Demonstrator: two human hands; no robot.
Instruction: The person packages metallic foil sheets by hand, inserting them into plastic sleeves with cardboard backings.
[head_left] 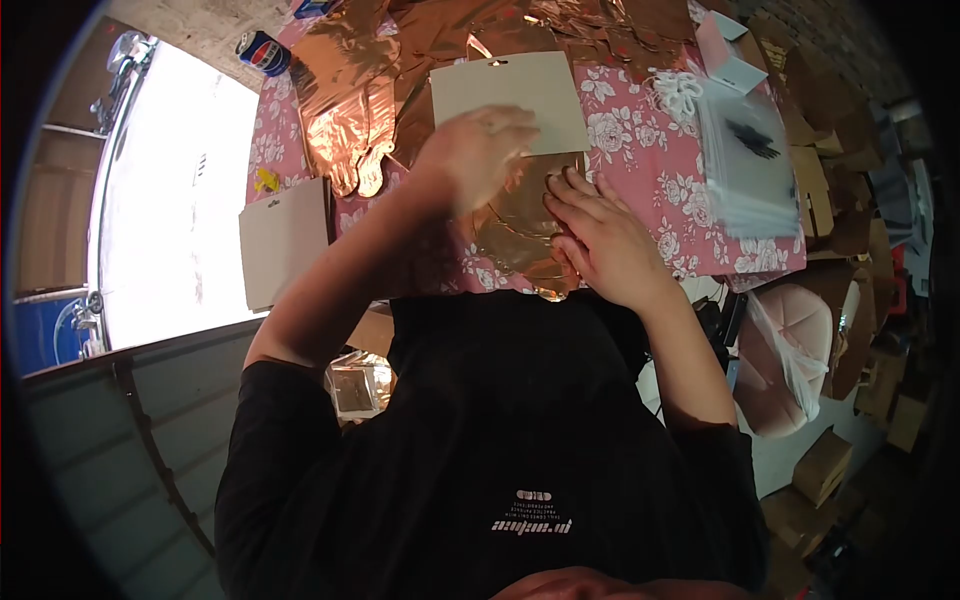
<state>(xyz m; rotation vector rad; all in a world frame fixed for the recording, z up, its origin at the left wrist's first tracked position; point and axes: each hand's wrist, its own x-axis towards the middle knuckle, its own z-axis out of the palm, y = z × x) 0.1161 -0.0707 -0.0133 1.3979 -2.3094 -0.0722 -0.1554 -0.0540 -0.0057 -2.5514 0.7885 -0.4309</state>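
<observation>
A copper-gold foil sheet [515, 232] lies wrinkled on the table in front of me, its lower end at the table's front edge. Just beyond it is a flat pale card [545, 100] with a small hanging slot at its far edge, covering part of the foil. My left hand [485, 150] is over the card's near left part, smeared by motion, so its fingers do not show clearly. My right hand [595, 232] rests on the foil's right side with its fingers stretched out and gripping nothing.
More copper foil [345, 100] covers the table's far side. Another pale card [285, 245] lies at left, near a Pepsi can [262, 53]. To the right are white cord [678, 95], clear plastic bags [750, 190] and a white box [732, 52]. A pink chair [785, 350] stands below.
</observation>
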